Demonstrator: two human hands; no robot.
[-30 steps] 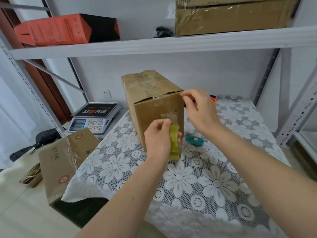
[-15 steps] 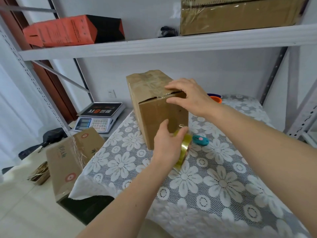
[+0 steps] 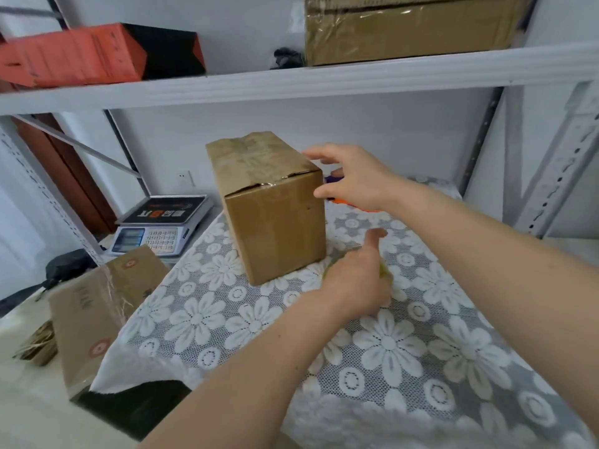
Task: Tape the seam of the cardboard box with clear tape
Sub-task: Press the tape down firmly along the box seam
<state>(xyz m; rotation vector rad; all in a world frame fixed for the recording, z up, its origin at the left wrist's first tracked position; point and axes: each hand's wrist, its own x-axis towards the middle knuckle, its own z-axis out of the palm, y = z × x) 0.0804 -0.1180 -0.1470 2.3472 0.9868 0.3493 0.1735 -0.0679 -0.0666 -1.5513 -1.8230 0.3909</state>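
A brown cardboard box (image 3: 275,228) stands on the lace-covered table (image 3: 227,319). Shiny tape runs along its top seam (image 3: 252,160), and the front flap edge gapes slightly. My right hand (image 3: 359,179) hovers at the box's upper right corner with fingers spread, holding nothing. My left hand (image 3: 356,280) is low on the table just right of the box. It is curled over the yellowish clear tape roll (image 3: 385,272), with the thumb raised. Most of the roll is hidden under the hand and blurred.
A digital scale (image 3: 162,222) sits left of the box. Another taped carton (image 3: 97,306) leans at the table's left edge. An orange object (image 3: 340,200) peeks out behind my right hand. The shelf (image 3: 291,79) overhead carries an orange-black box (image 3: 71,55) and a large carton (image 3: 405,27).
My left hand has lowered the tape roll from the box's front face to the table at its right. My right hand has come off the top front edge and spread at the right corner.
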